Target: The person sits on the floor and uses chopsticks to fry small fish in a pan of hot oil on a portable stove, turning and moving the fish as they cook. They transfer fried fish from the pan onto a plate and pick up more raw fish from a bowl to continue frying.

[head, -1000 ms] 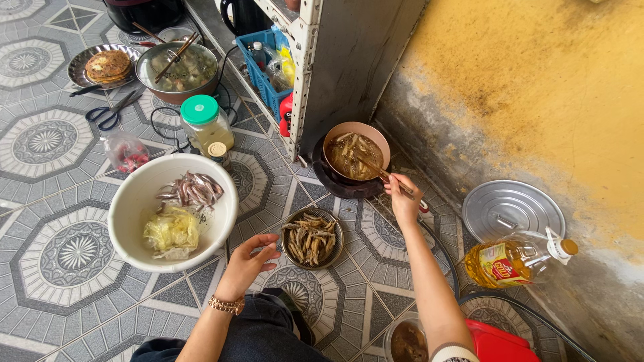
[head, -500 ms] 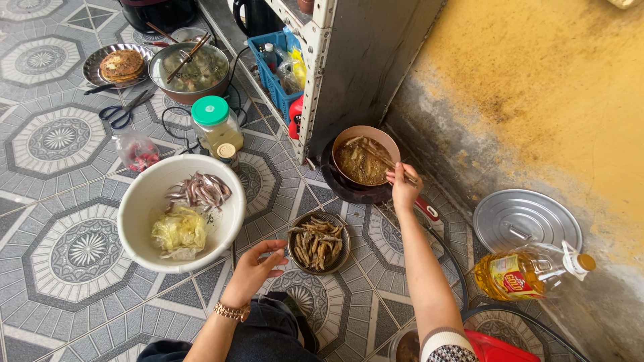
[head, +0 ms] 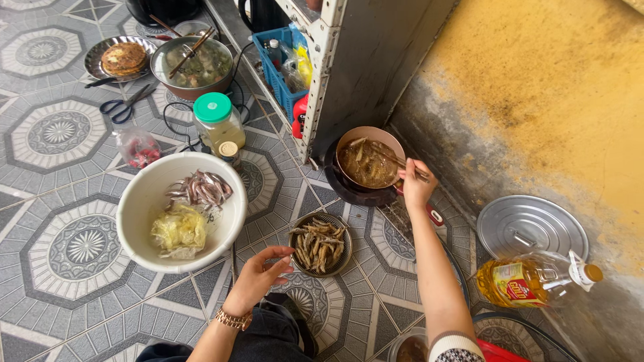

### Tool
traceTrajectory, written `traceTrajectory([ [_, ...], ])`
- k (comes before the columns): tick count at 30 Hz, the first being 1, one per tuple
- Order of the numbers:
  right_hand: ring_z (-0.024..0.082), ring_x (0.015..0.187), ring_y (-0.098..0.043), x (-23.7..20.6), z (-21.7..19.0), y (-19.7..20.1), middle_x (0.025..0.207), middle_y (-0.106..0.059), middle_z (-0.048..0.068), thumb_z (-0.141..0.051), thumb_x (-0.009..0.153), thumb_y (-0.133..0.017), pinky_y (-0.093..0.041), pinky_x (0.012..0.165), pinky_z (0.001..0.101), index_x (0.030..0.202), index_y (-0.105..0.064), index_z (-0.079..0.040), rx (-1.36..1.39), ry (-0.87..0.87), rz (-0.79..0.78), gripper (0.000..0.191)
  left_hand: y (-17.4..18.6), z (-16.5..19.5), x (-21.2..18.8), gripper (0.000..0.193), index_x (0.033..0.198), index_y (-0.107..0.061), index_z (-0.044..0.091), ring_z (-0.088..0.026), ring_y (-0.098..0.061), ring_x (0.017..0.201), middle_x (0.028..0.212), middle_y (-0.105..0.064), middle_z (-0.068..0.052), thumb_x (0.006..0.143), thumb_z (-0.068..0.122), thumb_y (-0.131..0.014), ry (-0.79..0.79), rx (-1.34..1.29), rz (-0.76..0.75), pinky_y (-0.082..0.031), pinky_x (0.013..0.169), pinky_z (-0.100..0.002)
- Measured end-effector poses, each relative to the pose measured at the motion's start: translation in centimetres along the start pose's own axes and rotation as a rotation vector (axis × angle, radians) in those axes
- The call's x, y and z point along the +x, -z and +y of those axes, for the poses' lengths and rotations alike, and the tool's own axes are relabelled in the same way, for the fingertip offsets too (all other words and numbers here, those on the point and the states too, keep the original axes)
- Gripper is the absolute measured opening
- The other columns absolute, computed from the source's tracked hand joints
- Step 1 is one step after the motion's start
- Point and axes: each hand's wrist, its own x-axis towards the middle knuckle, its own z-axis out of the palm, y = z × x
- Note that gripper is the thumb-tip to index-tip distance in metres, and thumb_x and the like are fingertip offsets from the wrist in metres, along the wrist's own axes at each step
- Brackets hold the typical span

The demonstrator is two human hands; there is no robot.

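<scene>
My right hand grips a pair of chopsticks whose tips reach into a small brown pan of small fish in oil on a black burner. My left hand hovers with loose, empty fingers, its fingertips by the rim of a small plate of fried fish. A wristband sits on that wrist. To the left stands a large white bowl holding raw small fish and a crumpled yellowish plastic bag.
A green-lidded jar and small bottle stand behind the bowl. Farther back: a pot of soup, a plate with a flat cake, scissors. A cooking-oil bottle and metal lid lie right, by the yellow wall. A blue basket sits under a grey shelf.
The view has shifted, so everything sits a little lower in frame. My right hand stays at the pan with the chopsticks; my left hand has moved slightly toward the fried-fish plate.
</scene>
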Motion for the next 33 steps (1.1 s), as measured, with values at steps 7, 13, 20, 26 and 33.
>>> traceTrajectory([
  [7,0.020,0.075,-0.079,0.7,1.8,-5.2,0.090,-0.075,0.016,-0.012,0.102,-0.067,-0.067,0.065,0.0286,0.104,-0.070,0.007,0.195,-0.080,0.029,0.019,0.3,0.3,0.2,0.036,0.128,-0.068,0.007,-0.012,-0.074,0.098,0.112,-0.074,-0.005,0.096,0.022,-0.066,-0.004,-0.032,0.016,-0.062,0.078,-0.028],
  [13,0.021,0.075,-0.079,0.4,0.9,-3.0,0.087,-0.076,0.016,-0.012,0.102,-0.065,-0.065,0.063,0.0286,0.103,-0.072,0.007,0.037,-0.079,-0.029,0.020,0.6,-0.1,0.1,0.034,0.127,-0.067,0.008,-0.011,-0.074,0.098,0.113,-0.073,-0.002,0.096,0.022,-0.064,0.007,-0.021,0.018,-0.062,0.080,-0.028],
  [20,0.024,0.078,-0.079,0.6,-1.2,0.2,0.091,-0.076,0.017,-0.015,0.104,-0.066,-0.066,0.065,0.0303,0.106,-0.070,0.008,0.135,-0.034,0.017,0.023,0.2,-0.2,0.6,0.036,0.129,-0.068,0.007,-0.012,-0.073,0.097,0.112,-0.074,-0.004,0.096,0.021,-0.066,-0.013,-0.038,-0.011,-0.063,0.078,-0.027],
  [26,0.023,0.084,-0.079,-0.9,-1.8,2.4,0.102,-0.076,0.016,-0.020,0.109,-0.059,-0.068,0.068,0.0295,0.115,-0.069,0.005,0.150,-0.139,-0.031,0.028,0.6,-0.3,0.8,0.037,0.129,-0.067,0.007,-0.013,-0.074,0.097,0.115,-0.072,-0.004,0.095,0.021,-0.066,-0.014,-0.008,0.002,-0.064,0.079,-0.027],
  [33,0.024,0.084,-0.079,-3.3,-2.2,5.2,0.099,-0.076,0.019,-0.009,0.105,-0.062,-0.066,0.071,0.0304,0.112,-0.068,0.005,0.152,-0.077,-0.302,0.018,0.5,-0.1,0.7,0.038,0.130,-0.067,0.007,-0.014,-0.075,0.099,0.119,-0.071,-0.005,0.095,0.021,-0.066,-0.010,0.017,0.001,-0.064,0.078,-0.027],
])
